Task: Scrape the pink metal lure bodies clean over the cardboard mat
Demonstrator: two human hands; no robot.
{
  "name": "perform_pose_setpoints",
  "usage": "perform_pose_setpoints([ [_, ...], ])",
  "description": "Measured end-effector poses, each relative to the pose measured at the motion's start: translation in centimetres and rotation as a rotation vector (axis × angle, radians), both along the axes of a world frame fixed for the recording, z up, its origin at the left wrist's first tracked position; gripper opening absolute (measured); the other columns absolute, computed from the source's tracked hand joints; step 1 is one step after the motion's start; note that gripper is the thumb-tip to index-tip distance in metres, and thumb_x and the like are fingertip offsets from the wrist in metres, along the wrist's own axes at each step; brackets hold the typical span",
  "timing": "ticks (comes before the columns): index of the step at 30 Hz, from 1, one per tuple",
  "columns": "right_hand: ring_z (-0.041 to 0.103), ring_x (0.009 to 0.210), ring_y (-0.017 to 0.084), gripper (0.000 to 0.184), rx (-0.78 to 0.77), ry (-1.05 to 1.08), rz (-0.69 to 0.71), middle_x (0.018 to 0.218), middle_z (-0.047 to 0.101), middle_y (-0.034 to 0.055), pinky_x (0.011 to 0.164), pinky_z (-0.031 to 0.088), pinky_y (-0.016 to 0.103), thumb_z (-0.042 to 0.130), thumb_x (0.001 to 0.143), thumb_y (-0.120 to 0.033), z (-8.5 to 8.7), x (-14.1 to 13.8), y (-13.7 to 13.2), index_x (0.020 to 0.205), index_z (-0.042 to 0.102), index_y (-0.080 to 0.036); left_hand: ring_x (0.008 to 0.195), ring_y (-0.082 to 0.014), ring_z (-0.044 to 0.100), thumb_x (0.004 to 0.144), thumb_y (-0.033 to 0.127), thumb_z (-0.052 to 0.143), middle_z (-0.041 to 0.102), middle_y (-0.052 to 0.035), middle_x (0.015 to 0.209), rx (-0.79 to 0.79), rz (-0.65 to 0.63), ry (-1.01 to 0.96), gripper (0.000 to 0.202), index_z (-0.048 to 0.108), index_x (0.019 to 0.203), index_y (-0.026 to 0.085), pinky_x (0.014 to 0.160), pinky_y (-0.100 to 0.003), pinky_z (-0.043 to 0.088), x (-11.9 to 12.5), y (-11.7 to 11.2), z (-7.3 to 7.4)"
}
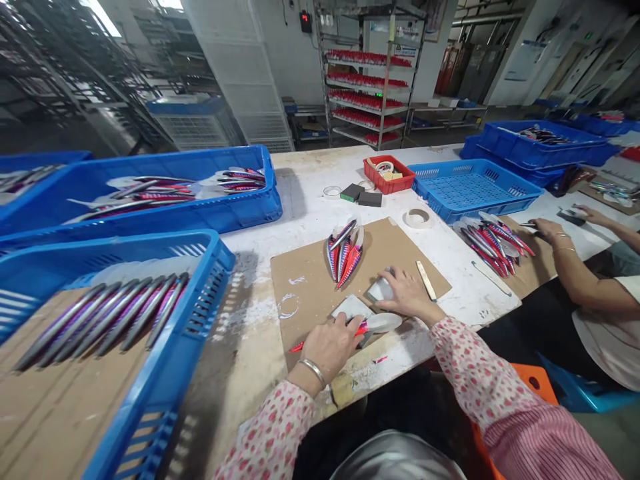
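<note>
My left hand (331, 345) is closed on a long red fishing lure (361, 328) that lies on a brown cardboard mat (310, 280); the lure's red tip sticks out to the left of the hand. My right hand (407, 293) rests flat on the mat beside a white sheet piece (380, 291), fingertips touching it. Another white sheet (353, 307) lies under the lure. A small pile of striped red and purple lures (344, 253) sits further back on the mat. A pale flat stick (427, 280) lies to the right of my right hand.
Blue crates (165, 300) with grey-purple lures stand at left; an empty blue crate (473, 187) and a red tray (389, 175) sit further back. Tape rolls (418, 217) and dark blocks (361, 195) lie between. A co-worker's hands (550, 230) work at right beside more lures (493, 241).
</note>
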State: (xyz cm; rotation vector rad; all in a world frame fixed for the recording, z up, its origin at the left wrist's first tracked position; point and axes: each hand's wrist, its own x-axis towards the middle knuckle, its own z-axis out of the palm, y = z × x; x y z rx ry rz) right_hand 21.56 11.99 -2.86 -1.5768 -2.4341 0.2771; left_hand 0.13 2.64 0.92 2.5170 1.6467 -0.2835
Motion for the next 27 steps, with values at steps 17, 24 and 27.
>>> perform_pose_setpoints([
  [17,0.042,0.119,0.028,0.015,0.073,0.307,0.023,0.127,0.054,0.0069,0.101,0.036,0.044,0.072,0.079,-0.036,0.9,-3.7,-2.8,0.09,0.071,-0.026,0.087,-0.0272,0.068,0.097,0.036,0.04,0.064,-0.0149,0.102,-0.056,-0.007,-0.002,0.035,0.057,0.122,0.019,0.07,-0.035,0.05,0.5,0.3,0.9],
  [24,0.043,0.116,0.029,0.01,0.105,0.252,0.033,0.124,0.055,0.0074,0.1,0.035,0.045,0.07,0.074,-0.025,1.5,-1.6,-2.9,0.085,0.071,-0.023,0.084,-0.0273,0.068,0.098,0.037,0.04,0.065,-0.0149,0.098,-0.026,0.001,-0.009,0.033,0.055,0.12,0.017,0.067,-0.034,0.05,0.7,0.1,0.1],
  [27,0.04,0.119,0.03,0.014,0.124,0.285,0.023,0.126,0.054,0.0067,0.1,0.036,0.045,0.071,0.074,-0.028,1.3,-3.3,-3.0,0.086,0.071,-0.024,0.083,-0.0271,0.068,0.098,0.037,0.038,0.065,-0.0152,0.095,-0.002,0.005,0.015,0.035,0.056,0.117,0.014,0.066,-0.034,0.05,0.7,0.2,-0.2],
])
